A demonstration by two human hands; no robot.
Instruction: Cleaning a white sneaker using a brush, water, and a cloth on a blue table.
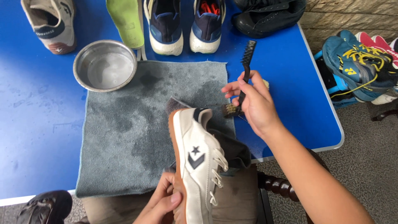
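Observation:
My left hand (161,203) grips a white sneaker (199,161) by its brown rubber sole, low in the view, with the shoe on its side and its heel pointing away from me. My right hand (253,101) holds a small black-handled brush (245,70); its bristle head sits beside the shoe's heel collar, and the handle sticks up past my fingers. Both are above a grey towel (128,137) with dark wet patches, spread on a blue table (37,124).
A metal bowl (105,65) with water stands at the towel's far left corner. A beige shoe (49,23), a green insole (126,20), two navy sneakers (182,25) and a black shoe (265,16) line the far edge. More shoes (358,66) lie to the right, off the table.

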